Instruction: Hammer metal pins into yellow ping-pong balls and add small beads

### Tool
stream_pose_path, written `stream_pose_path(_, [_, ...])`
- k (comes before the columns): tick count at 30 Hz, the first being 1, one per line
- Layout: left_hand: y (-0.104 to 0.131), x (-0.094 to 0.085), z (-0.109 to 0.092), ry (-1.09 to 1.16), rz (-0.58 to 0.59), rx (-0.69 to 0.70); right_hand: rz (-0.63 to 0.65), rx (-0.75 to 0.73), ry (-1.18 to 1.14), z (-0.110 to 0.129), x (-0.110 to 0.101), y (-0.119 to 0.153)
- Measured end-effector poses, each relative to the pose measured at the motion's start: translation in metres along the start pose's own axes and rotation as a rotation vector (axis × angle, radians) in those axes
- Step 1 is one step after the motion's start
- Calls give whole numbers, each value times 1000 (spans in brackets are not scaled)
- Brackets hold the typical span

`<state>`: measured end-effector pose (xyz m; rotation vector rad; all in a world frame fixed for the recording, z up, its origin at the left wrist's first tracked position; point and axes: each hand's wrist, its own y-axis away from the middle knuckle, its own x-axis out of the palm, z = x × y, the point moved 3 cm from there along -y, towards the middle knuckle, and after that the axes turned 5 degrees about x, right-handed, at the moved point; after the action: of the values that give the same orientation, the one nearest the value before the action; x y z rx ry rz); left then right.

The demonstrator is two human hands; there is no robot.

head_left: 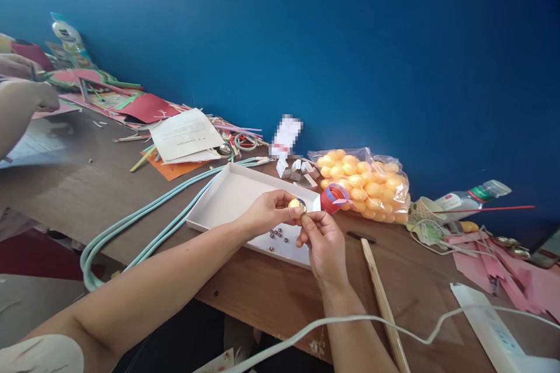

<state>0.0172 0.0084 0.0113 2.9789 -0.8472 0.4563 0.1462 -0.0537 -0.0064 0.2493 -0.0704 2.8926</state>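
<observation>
Under both hands, table (271, 291): brown wood-grain top, flat and scuffed.
Tray (227, 198): shallow white rectangular cardboard box beneath the hands; about eight small shiny metal beads (277, 236) lie loose in it.
Bag (365, 183): clear crinkled plastic beyond the right hand, packed with round orange balls, too many to count.
Stick (382, 303): one pale wooden rod, just right of the right wrist.
Left hand (266, 213): pinches one small orange ball (296, 204) above the tray.
Right hand (321, 242): fingertips closed against that ball from below.
</observation>
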Motion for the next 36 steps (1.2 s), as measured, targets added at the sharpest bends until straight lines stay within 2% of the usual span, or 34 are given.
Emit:
stream_pose_path(7, [-1,2,2,21,29,-13,-1,17,-92,1,1,-1])
stream_pose_path(15, [1,5,-2,53,33,-28,28,36,-79,-1,-2,-2])
stream_pose_path(20, [1,6,-2,73,80,-24,40,37,-86,-3,-3,-2])
stream_pose_path(36, [-3,5,2,75,-18,-71,-27,133,-95,2,-1,3])
